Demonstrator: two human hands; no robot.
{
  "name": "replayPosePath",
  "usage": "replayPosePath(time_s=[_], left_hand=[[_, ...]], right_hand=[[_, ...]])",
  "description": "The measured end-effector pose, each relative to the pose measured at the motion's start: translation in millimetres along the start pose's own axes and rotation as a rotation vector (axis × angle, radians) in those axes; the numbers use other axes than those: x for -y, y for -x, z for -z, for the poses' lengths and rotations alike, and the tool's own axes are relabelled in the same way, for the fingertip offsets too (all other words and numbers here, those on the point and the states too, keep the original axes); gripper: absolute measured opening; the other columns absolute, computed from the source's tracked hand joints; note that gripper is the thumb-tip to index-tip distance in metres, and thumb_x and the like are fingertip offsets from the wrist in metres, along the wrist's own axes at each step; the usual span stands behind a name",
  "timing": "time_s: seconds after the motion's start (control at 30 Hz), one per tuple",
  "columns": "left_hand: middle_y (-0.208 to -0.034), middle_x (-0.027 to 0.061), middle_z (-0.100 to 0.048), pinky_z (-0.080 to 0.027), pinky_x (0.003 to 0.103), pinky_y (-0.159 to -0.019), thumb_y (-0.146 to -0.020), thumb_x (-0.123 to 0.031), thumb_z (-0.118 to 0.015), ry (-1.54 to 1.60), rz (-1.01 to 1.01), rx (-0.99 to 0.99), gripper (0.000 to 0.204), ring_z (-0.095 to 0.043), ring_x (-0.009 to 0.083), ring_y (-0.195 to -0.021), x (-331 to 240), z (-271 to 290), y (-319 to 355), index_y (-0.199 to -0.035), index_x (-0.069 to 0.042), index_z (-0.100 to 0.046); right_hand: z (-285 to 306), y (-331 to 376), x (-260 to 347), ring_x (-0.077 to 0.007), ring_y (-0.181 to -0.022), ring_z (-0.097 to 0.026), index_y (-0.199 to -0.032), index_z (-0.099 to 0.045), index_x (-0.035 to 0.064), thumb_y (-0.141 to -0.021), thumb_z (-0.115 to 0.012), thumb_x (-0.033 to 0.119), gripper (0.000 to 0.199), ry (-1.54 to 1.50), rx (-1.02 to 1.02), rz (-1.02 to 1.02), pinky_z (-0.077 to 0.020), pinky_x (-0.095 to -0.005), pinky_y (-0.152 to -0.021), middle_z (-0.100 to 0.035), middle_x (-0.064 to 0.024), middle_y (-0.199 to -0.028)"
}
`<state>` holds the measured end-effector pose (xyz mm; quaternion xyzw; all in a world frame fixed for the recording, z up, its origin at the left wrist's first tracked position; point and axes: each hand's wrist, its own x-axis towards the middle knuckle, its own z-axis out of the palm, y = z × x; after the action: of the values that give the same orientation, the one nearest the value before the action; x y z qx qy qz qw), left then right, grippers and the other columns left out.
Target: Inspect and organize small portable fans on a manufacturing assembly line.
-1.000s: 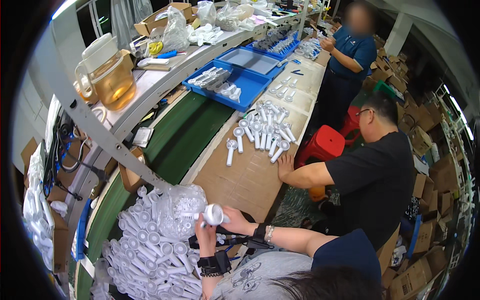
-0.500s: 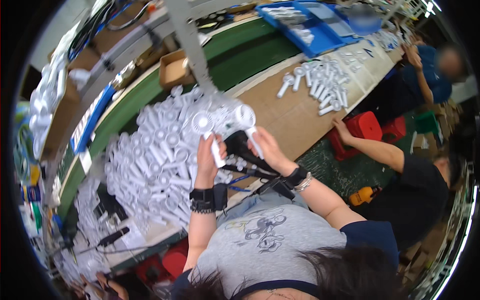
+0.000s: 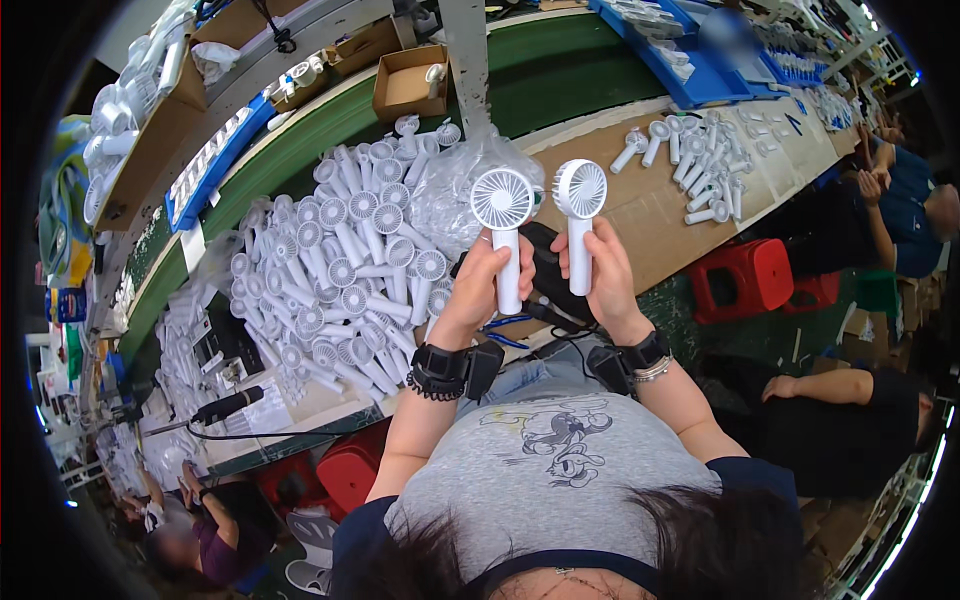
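I see a heap of white handheld fans (image 3: pixel 362 208) spreading leftward from beside the left hand (image 3: pixel 478 283), its lower layers hidden, and just beyond that hand a clear plastic bag (image 3: pixel 448 195), partly covered, its contents indistinct to me. That hand and the right hand (image 3: pixel 608 272) stay apart, each wrapped round one upright handle, the left fan (image 3: pixel 503 200) and right fan (image 3: pixel 583 190), some fingers hidden.

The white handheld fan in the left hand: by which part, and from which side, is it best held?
Probably best by the handle, from its left side. The white handheld fan has a straight, slim handle below a wide, round, slotted head, so the left hand can close around it without covering the head, as it does here.
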<state>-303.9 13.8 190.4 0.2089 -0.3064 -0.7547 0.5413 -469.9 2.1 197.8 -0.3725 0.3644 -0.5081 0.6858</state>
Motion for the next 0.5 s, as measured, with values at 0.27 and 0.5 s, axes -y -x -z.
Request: replayPosePath(time_s=[0.27,0.5], left_hand=[[-0.079,0.0073,-0.043,-0.038,0.024,-0.047,-0.085,-0.017,-0.041,-0.012,-0.024,0.008,0.039,-0.044,0.0128,-0.059,2,3,0,-0.119,-0.002,-0.031],[-0.060,0.0047,-0.044,-0.037,0.024,-0.044,-0.082,-0.023,-0.041,-0.198,0.014,-0.099,0.021,-0.044,0.0119,-0.048,-3,0,1,-0.084,-0.002,-0.042]], right_hand=[[-1,-3,-3,-0.0114,-0.068,-0.050,-0.105,-0.040,0.0023,-0.086,-0.042,0.018,0.025,-0.002,-0.043,0.048,-0.0430,-0.0223,-0.059,-0.053,-0.0089,-0.083],[-2,1,-1,-0.0114,-0.066,-0.050,-0.106,-0.040,0.0021,-0.086,-0.042,0.018,0.026,-0.087,-0.055,0.027,-0.0435,-0.0225,-0.057,-0.054,-0.0088,-0.081]])
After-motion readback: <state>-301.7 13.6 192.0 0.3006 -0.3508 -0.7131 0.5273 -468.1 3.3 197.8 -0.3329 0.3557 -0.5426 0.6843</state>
